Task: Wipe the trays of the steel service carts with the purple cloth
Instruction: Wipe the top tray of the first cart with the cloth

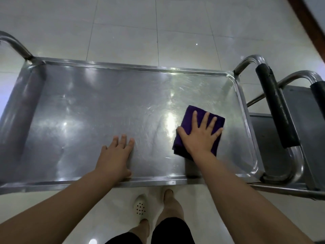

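Pressing purple cloth (197,127), flat right hand (200,136)

On tray (88,106): cloth (191,118) right (under right hand (200,136)), left hand (114,157) near edge, middle. Second cart (295,138) right.

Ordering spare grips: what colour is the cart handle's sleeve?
Black, on the handle sleeve, seen in the head view.

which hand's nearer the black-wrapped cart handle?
Right. The right hand presses the purple cloth near the handle; the left hand lies mid-tray, farther away.
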`<state>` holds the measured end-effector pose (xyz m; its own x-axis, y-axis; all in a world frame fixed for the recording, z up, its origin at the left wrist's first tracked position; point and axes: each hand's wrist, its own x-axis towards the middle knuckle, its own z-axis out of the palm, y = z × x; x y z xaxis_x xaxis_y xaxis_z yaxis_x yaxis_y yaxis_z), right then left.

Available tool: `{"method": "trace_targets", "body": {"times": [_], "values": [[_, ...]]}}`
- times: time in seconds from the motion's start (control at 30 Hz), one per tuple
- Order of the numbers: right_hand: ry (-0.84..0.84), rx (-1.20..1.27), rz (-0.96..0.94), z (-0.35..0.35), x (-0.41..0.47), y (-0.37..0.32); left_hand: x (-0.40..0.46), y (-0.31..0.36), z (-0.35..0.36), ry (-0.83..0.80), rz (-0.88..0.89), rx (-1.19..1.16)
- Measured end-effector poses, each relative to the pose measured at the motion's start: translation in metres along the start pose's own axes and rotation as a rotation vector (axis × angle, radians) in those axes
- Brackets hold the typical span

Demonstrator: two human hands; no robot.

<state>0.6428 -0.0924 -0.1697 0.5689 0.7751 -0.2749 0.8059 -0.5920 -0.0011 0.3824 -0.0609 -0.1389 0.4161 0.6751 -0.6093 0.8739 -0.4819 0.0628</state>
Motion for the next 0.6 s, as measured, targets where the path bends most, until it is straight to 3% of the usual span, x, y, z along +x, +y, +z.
{"method": "trace_targets", "body": {"times": [0.27, 0.43, 0.5, 0.6], "values": [[-0.003, -0.081, -0.483, 0.013, -0.018, -0.106, 0.001, 0.002, -0.002, -0.005, -0.026, 0.011], [-0.007, -0.104, -0.692, 0.008, -0.004, -0.098, -0.001, 0.002, -0.009, -0.046, -0.019, 0.023], [-0.008, -0.104, -0.704, 0.002, 0.011, -0.076, -0.001, 0.003, -0.016, -0.078, -0.016, 0.029], [-0.001, -0.072, -0.563, -0.011, 0.036, -0.03, 0.001, 0.009, -0.028, -0.1, -0.032, 0.097]]}}
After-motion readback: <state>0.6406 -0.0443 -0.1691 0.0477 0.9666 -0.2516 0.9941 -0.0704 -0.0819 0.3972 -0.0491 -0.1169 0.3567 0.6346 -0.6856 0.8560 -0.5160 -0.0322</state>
